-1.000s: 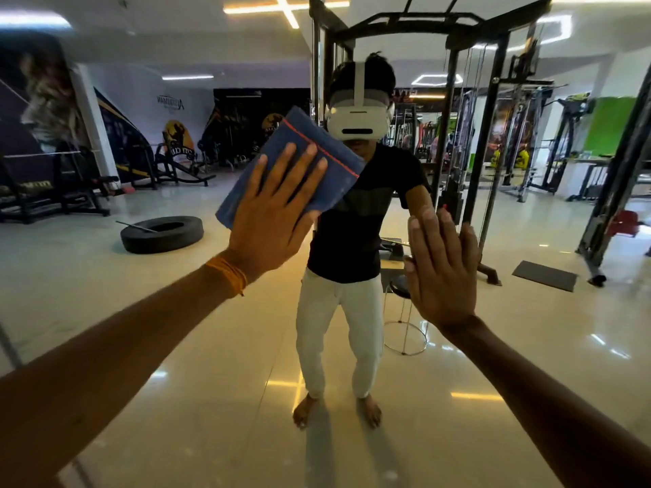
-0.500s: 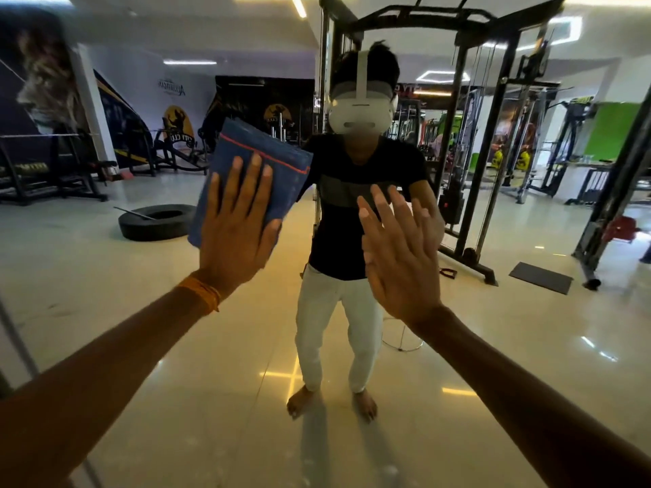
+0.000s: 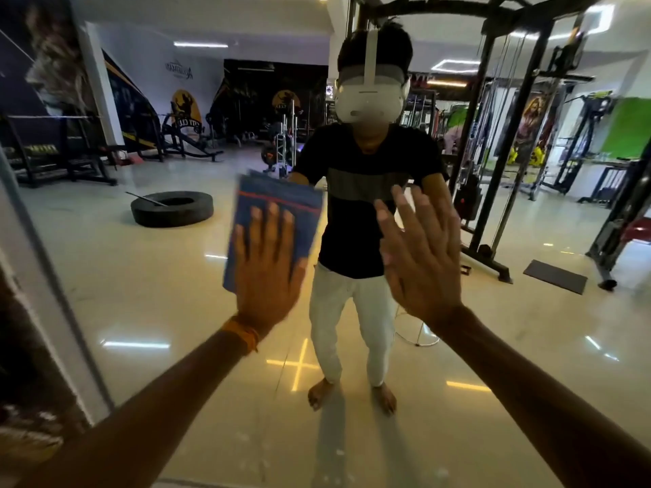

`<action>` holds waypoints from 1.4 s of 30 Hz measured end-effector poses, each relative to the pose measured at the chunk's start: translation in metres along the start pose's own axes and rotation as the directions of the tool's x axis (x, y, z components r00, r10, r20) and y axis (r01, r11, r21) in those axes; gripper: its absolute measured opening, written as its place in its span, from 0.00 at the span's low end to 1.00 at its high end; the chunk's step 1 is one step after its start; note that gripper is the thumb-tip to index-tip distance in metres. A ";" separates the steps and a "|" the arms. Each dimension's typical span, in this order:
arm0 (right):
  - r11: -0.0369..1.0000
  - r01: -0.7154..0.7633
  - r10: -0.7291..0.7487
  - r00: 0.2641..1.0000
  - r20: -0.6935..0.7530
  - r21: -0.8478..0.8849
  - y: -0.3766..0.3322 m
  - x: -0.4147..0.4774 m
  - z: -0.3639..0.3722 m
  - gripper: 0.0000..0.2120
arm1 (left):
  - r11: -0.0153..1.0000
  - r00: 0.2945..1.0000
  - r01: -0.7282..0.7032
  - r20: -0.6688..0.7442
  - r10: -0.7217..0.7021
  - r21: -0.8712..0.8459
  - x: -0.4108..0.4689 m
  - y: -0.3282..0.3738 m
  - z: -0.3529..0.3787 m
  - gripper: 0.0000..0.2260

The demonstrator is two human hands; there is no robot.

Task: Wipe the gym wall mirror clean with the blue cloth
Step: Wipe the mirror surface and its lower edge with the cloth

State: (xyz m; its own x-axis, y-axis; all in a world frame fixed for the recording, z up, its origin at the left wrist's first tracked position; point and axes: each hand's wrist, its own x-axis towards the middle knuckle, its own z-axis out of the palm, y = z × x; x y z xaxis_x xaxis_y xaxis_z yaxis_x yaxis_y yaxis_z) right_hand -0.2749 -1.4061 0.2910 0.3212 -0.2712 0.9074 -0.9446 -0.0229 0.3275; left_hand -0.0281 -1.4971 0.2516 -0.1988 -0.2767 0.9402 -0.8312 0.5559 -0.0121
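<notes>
Pressing flat, four straight fingers (image 3: 270, 223) of the left hand (image 3: 267, 276) lie side by side on the cloth (image 3: 281, 191), tips pointing up and thumb out to the right. Nothing is curled or pinched: the open palm pins the cloth against the mirror (image 3: 141, 294). The cloth is a folded blue rectangle, soft and matt, with a thin red stripe across it just above the fingertips. Its top edge is blurred. It reaches above the fingertips and out past the little finger on the left, while its lower part is hidden under the palm. An orange thread wristband (image 3: 243, 334) circles the left wrist, and the bare forearm runs down to the lower left corner.

The right hand (image 3: 422, 265) is open too, its fingers (image 3: 410, 213) straight, close together and tilted up and to the left. The back of the hand faces the camera and the palm faces the glass. It holds nothing. Whether it touches the glass I cannot tell. It is beside the cloth but apart from it, with the reflected torso showing between them.

The mirror is smooth and glossy, with faint specks low down. It reflects a barefoot person (image 3: 355, 213) in a black tee, pale trousers and a white headset (image 3: 368, 103), standing on a shiny tiled floor (image 3: 528, 346). Also in the reflection, a black tyre (image 3: 172, 213) lies on the floor to the left and a black steel rack (image 3: 493, 142) stands to the right.
</notes>
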 end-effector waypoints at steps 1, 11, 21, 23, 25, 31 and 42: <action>1.000 0.011 -0.011 1.000 0.023 -0.001 -0.013 0.006 0.005 0.28 | 0.990 0.989 -0.141 0.045 0.141 0.010 -0.019 0.003 0.005 0.33; 0.986 -0.012 0.018 0.999 0.035 -0.164 -0.030 0.009 0.021 0.27 | 0.820 0.809 0.562 -0.139 -0.572 -0.107 -0.024 -0.087 -0.003 0.32; 0.998 -0.002 0.005 0.999 0.047 -0.062 -0.027 0.001 0.007 0.28 | 0.935 0.931 0.350 -0.092 -0.354 -0.055 -0.046 -0.082 0.007 0.30; 0.999 -0.003 0.006 0.997 0.077 -0.042 -0.028 -0.021 0.000 0.28 | 0.908 0.898 0.414 -0.134 -0.419 -0.065 -0.030 -0.084 0.007 0.30; 0.997 0.016 -0.006 0.991 0.131 -0.074 -0.025 -0.045 -0.003 0.27 | 0.939 0.931 0.338 -0.123 -0.343 -0.058 -0.044 -0.061 0.011 0.31; 0.994 0.080 -0.067 0.984 0.163 -0.071 -0.010 -0.066 0.001 0.24 | 0.897 0.888 -0.435 0.127 0.441 -0.072 -0.117 -0.030 0.025 0.28; 1.000 0.009 -0.010 0.995 0.097 0.003 -0.014 -0.142 0.010 0.23 | 0.922 0.918 -0.388 0.092 0.386 -0.001 -0.147 -0.015 0.048 0.27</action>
State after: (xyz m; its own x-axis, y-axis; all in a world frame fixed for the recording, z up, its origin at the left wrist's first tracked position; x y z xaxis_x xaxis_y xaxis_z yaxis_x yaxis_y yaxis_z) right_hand -0.3079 -1.3773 0.1552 0.3221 -0.3627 0.8745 -0.9417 -0.0279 0.3354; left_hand -0.0115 -1.5020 0.0976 -0.5512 -0.1111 0.8270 -0.6886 0.6203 -0.3757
